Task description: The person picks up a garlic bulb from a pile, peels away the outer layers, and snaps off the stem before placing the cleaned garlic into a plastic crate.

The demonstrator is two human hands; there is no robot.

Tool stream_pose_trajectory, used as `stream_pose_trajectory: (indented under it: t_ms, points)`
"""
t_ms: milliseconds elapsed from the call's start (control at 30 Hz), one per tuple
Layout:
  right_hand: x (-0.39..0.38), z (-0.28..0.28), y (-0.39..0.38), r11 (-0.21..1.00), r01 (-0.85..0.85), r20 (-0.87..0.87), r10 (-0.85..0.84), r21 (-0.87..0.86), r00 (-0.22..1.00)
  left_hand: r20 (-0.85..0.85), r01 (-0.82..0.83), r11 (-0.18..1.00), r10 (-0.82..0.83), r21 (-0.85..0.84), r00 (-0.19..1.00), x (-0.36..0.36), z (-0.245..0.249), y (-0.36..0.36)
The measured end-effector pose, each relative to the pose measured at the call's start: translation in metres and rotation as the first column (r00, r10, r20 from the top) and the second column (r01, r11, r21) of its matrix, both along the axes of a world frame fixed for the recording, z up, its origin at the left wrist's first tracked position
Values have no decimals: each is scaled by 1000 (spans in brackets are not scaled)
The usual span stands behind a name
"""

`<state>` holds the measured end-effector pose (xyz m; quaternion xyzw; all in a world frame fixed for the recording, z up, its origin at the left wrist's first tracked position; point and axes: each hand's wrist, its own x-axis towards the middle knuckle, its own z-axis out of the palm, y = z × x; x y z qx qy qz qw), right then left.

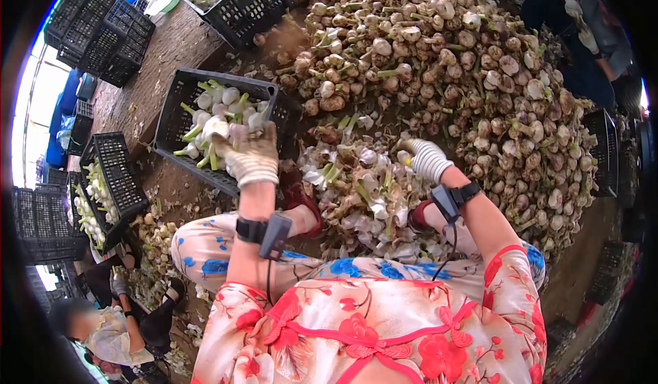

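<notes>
My left hand (250, 156), in a white knitted glove with a stained brown palm, reaches over a black plastic crate (177, 113). Its fingers look spread against the trimmed garlic bulbs (230, 96) inside, which are pale with short green stems. My right hand (426, 159), gloved alike, is curled closed above a heap of garlic peelings and cut leaves (370, 185). A small yellow bit shows at its fingers; the rest of what it holds is hidden. Beyond it rises a big pile of untrimmed, brownish garlic (439, 55).
Another crate (240, 7) with garlic stands at the top. More garlic fills a crate (103, 192) on the left, near stacked black crates (103, 34). One person (113, 329) sits at lower left; a co-worker's gloved hands (581, 24) show at upper right.
</notes>
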<state>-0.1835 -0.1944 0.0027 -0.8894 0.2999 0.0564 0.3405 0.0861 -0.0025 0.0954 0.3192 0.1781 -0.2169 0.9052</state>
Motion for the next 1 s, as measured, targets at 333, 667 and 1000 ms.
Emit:
stream_pose_trajectory:
  t_ms: [333,667,1000]
  points:
    - [97,-20,-134,889,223,-185,-317,-400,930,-246,563,798,-514,216,822,-45,-100,-23]
    - [117,-53,-165,913,359,-22,-370,-194,929,-345,656,721,-571,223,745,-51,-107,-25]
    - [95,68,33,234,30,100,-527,972,844,423,503,825,-565,258,709,-93,-44,-38]
